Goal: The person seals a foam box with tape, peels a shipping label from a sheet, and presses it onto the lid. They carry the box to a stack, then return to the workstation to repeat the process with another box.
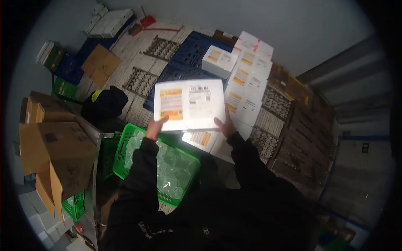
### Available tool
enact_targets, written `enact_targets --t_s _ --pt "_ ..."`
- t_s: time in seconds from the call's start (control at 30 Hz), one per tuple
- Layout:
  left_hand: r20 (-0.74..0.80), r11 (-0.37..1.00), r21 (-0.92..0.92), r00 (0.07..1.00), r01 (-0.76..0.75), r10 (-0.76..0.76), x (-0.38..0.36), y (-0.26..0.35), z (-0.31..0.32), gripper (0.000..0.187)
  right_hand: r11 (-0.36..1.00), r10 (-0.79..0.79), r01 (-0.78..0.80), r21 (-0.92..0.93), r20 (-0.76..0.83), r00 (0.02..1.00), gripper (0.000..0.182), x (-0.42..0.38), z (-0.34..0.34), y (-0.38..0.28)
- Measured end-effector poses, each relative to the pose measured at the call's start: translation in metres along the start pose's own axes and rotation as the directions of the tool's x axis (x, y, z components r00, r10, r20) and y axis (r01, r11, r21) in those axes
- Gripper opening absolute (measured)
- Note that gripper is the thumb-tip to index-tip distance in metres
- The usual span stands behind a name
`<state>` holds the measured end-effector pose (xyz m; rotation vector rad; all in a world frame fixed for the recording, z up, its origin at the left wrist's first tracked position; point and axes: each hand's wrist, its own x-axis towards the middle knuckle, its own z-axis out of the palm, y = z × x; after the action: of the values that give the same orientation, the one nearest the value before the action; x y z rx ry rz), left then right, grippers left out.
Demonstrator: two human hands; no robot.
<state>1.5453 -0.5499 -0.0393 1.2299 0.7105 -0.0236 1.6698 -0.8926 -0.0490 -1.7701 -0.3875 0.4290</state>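
Between my two hands I hold a white foam box (188, 119) with an orange-and-white label and a barcode label on its top. My left hand (156, 126) grips its near left corner, thumb on top. My right hand (226, 124) grips the near right corner in the same way; the fingers below the box are hidden. Beyond it, more white labelled boxes (238, 94) stand in a row on a blue pallet (190, 54). Below my left forearm is a green crate (121, 157) filled with clear plastic bags or packs (169, 167).
Brown cardboard boxes (67, 150) stand at the left beside a metal edge. A person in dark clothing (104, 102) is beyond them. Wooden pallets (301, 134) lie at the right, near a strip curtain (339, 67). A red dustpan (148, 21) lies at the back.
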Motion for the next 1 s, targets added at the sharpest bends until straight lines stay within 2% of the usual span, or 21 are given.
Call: enact_targets --t_s 0.03,0.1,0.13,0.2,0.3,0.33,0.43,0.47,0.53,0.57,0.6,0.63,0.7,0.73,0.77,0.8,0.83,0.87,0.9,0.97,1.0 --pt "-0.027 0.997 0.062 0.998 0.049 -0.047 0.032 -0.005 -0.002 0.047 0.973 0.043 -0.057 0.225 0.065 0.997 0.093 0.033 0.002 0.022" --pt "-0.013 0.991 0.109 0.997 0.076 -0.075 0.083 0.036 0.021 0.053 0.905 0.196 -0.234 0.355 0.14 0.971 0.094 0.086 -0.004 -0.003" --pt "-0.005 0.986 0.133 0.995 0.1 -0.101 0.111 0.061 0.035 0.055 0.89 0.198 -0.229 0.393 0.12 0.973 0.093 0.116 -0.004 0.01" --pt "0.015 0.969 0.197 0.987 0.153 -0.158 0.189 0.072 0.043 0.058 0.861 0.201 -0.215 0.462 0.079 0.976 0.091 0.169 -0.003 0.044" --pt "-0.003 0.954 0.277 0.993 0.111 -0.114 0.289 0.067 0.059 0.059 0.867 0.229 -0.207 0.453 0.006 0.973 0.093 0.228 -0.001 0.088" --pt "0.035 0.954 0.274 0.99 0.124 -0.138 0.323 0.059 0.06 0.059 0.898 0.156 -0.116 0.424 -0.061 0.986 0.093 0.247 0.002 0.112" --pt "0.136 0.966 0.205 0.972 0.16 -0.19 0.412 0.029 0.081 0.06 0.918 0.156 -0.122 0.378 -0.06 0.986 0.096 0.3 -0.017 0.179" --pt "0.198 0.956 0.236 0.954 0.175 -0.224 0.438 0.021 0.088 0.061 0.947 0.093 -0.036 0.32 -0.164 0.982 0.09 0.315 -0.02 0.199" --pt "0.164 0.957 0.219 0.96 0.189 -0.227 0.497 -0.025 0.095 0.062 0.98 0.194 -0.192 -0.057 0.032 0.98 0.083 0.326 -0.056 0.211" --pt "0.144 0.957 0.209 0.961 0.202 -0.235 0.531 -0.059 0.098 0.063 0.938 0.275 -0.239 -0.253 0.117 0.954 0.08 0.328 -0.081 0.215" --pt "0.114 0.946 0.258 0.967 0.194 -0.229 0.565 -0.1 0.098 0.069 0.918 0.132 -0.149 -0.368 -0.07 0.989 0.078 0.326 -0.106 0.224" --pt "0.025 0.916 0.369 0.983 0.159 -0.181 0.586 -0.142 0.106 0.075 0.867 -0.044 -0.077 -0.492 -0.23 0.972 0.077 0.323 -0.131 0.233" --pt "-0.124 0.925 0.268 0.962 0.27 -0.245 0.59 -0.191 0.137 0.082 0.478 -0.198 -0.209 -0.853 -0.336 0.921 0.082 0.319 -0.186 0.252" --pt "-0.077 0.952 0.241 0.982 0.187 -0.174 0.585 -0.212 0.152 0.093 0.41 -0.108 -0.268 -0.872 -0.338 0.935 0.082 0.315 -0.193 0.273" --pt "-0.112 0.963 0.241 0.989 0.118 -0.093 0.584 -0.229 0.168 0.103 0.335 -0.016 -0.321 -0.886 -0.346 0.938 0.082 0.309 -0.194 0.294" --pt "-0.119 0.986 0.126 0.988 0.112 -0.097 0.592 -0.244 0.175 0.102 0.257 0.076 -0.367 -0.894 -0.359 0.93 0.083 0.309 -0.194 0.306" --pt "-0.129 0.995 0.012 0.987 0.103 -0.101 0.599 -0.259 0.18 0.1 0.271 0.067 -0.355 -0.895 -0.35 0.934 0.083 0.309 -0.198 0.317" --pt "-0.071 0.988 -0.044 0.986 0.148 -0.151 0.606 -0.268 0.173 0.088 0.285 0.07 -0.344 -0.895 -0.339 0.938 0.084 0.306 -0.2 0.327" --pt "-0.063 0.986 -0.106 0.989 0.128 -0.135 0.603 -0.264 0.177 0.079 0.297 0.075 -0.339 -0.893 -0.332 0.94 0.084 0.304 -0.2 0.325" --pt "0.13 0.964 -0.186 0.977 0.191 -0.169 0.628 -0.274 0.163 0.079 0.298 0.114 -0.366 -0.882 -0.348 0.931 0.084 0.303 -0.197 0.326" --pt "0.212 0.963 -0.169 0.962 0.21 -0.173 0.631 -0.268 0.163 0.078 0.289 0.111 -0.368 -0.884 -0.35 0.93 0.083 0.304 -0.197 0.328"
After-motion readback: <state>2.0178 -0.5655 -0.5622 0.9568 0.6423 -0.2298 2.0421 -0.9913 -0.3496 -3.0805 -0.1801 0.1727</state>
